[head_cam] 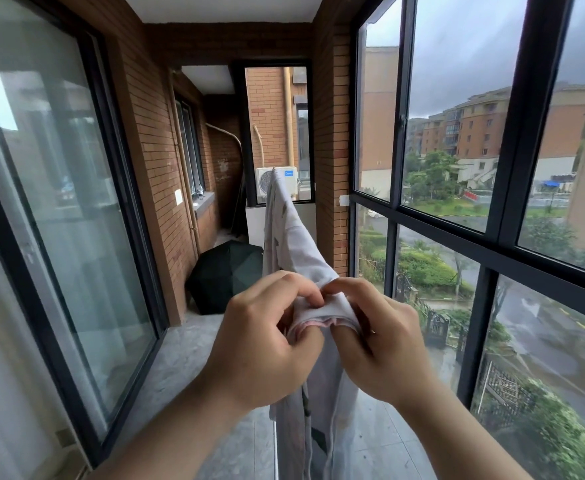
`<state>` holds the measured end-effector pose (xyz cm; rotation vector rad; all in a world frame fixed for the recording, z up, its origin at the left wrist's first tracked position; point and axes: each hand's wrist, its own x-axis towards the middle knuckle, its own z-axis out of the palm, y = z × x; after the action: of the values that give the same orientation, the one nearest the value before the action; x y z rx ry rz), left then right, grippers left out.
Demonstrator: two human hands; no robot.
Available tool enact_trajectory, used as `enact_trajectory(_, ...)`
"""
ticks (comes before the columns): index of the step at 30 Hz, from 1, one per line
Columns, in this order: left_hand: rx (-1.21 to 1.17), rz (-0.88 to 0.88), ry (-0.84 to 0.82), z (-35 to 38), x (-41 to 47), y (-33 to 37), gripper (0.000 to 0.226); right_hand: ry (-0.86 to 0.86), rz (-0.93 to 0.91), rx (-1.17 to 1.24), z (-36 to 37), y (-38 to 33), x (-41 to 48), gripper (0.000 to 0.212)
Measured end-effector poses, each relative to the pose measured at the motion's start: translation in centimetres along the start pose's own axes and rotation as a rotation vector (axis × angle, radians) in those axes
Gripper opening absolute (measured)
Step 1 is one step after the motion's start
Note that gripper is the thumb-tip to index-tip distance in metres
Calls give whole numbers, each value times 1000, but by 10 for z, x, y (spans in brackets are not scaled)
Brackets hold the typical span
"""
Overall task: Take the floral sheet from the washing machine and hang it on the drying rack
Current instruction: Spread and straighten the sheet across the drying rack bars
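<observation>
Floral sheet (286, 233), pale white cotton with faint grey-pink print, centre frame, draped along a thin rack rail (276, 445) running toward the white air-conditioner unit (276, 183). Left hand (260, 344) and right hand (384, 344) each pinch the bunched near edge. Hanging appears largely done; spreading and smoothing remain.
</observation>
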<state>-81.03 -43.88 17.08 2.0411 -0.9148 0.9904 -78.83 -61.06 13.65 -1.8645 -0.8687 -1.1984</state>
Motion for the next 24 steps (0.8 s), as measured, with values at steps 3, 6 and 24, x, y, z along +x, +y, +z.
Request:
enact_trajectory(3,-67,13,-35,2,1,-3,17,-24,25,-4,0,4,-2,29)
enact_trajectory(6,-140,27,-29,5,2,-9,17,-48,56,74,-2,9,-2,34)
enact_trajectory(24,-192,-710,281,27,64,-111,14,-224,321,-168,49,27,116,15)
